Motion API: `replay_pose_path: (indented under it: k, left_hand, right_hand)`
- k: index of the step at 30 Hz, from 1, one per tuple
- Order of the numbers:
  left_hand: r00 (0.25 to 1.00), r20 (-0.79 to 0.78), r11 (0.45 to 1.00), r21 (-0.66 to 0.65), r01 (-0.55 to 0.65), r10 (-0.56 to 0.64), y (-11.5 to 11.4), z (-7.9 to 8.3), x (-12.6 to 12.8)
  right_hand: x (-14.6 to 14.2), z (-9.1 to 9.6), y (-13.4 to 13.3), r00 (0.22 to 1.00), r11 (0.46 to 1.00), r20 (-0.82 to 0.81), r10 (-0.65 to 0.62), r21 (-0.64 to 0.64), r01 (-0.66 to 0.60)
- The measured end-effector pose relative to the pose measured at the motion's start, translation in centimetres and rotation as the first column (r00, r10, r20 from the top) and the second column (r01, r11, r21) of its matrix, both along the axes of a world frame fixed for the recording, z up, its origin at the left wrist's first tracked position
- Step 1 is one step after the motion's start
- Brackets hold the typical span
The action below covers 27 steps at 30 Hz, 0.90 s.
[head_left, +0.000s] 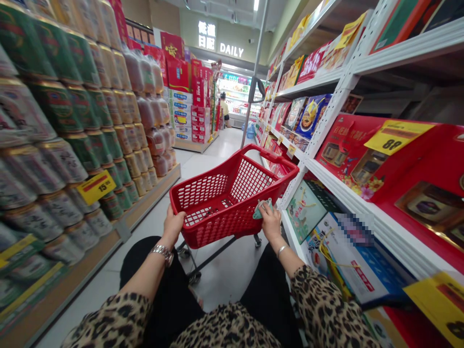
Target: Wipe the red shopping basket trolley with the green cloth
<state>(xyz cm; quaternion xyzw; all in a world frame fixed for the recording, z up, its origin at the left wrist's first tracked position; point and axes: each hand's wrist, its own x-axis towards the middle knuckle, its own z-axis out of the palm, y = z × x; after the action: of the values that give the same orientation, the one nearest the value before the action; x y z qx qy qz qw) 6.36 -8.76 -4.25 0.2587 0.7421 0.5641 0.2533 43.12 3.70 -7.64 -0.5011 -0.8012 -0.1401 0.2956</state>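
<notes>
A red plastic shopping cart (221, 198) with mesh walls and small wheels rolls ahead of me, a thin grey pole rising from its far end. My left hand (173, 224), a metal watch on its wrist, is closed over the cart's near rim. My right hand (270, 221) rests on the rim's right side, a thin bangle on its wrist. Under its fingers is a small pale teal item (261, 209), possibly a cloth or packet. Leopard-print sleeves cover both forearms.
Stacked green and silver cans (61, 130) line the left shelves. White shelves (326, 125) with red gift boxes stand close on the right. A tiled aisle floor (213, 154) runs ahead to stacked cartons (184, 116) and a person (224, 108).
</notes>
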Motion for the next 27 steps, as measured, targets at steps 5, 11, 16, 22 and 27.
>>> replay_pose_path:
  k: [5,11,16,22,27]
  left_hand:
    - [0.999,0.031,1.000,0.015,-0.014,0.014,0.1,0.1,0.1]
    - [0.998,0.032,0.998,0.024,-0.058,0.057,-0.1,1.1,0.7]
    - [0.997,0.040,0.998,0.016,-0.061,0.060,-0.3,1.6,0.6]
    - [0.996,0.066,0.997,0.029,-0.067,0.065,-0.6,2.1,0.6]
    - [0.997,0.061,0.995,0.086,-0.054,0.049,-0.8,1.7,0.7]
  right_hand:
    - [-2.8,-0.5,-1.3,0.988,0.994,-0.128,0.090,0.075,-0.081]
    - [-7.1,-0.8,-4.5,0.966,0.972,-0.185,0.181,0.182,-0.148]
    - [-9.1,-1.5,-7.1,0.952,0.951,-0.166,0.259,0.216,-0.221]
    - [-11.8,-2.1,-10.3,0.874,0.833,0.002,0.487,0.301,-0.465]
    - [-13.9,-1.3,-12.2,0.754,0.698,0.183,0.631,0.292,-0.654]
